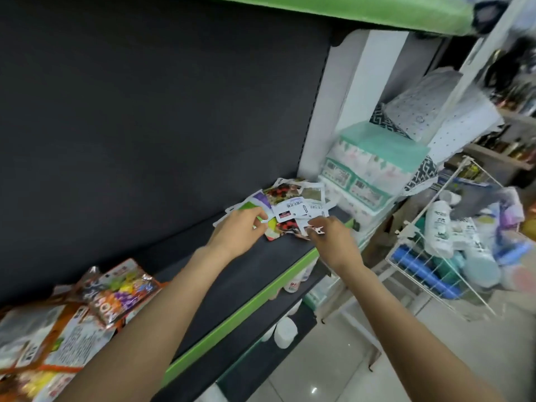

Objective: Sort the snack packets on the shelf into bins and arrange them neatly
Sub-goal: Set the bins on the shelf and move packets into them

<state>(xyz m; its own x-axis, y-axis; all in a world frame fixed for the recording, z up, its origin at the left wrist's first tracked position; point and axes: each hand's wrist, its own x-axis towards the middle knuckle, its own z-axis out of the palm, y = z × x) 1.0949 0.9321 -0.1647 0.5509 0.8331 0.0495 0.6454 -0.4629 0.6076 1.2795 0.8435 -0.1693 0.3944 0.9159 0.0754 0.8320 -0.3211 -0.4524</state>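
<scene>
Between both hands' grip [278, 224], snack packets [290, 204].

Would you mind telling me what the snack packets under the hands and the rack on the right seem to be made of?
The snack packets look like thin glossy plastic film, possibly foil-lined: printed, creased and curling at the edges where the left hand and right hand grip them. The rack looks like white-coated metal wire, judging by its thin straight rods in a grid.

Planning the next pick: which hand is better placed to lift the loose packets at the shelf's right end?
Probably left: the left hand already grips the packets; the right hand only pinches their near edge.
</scene>
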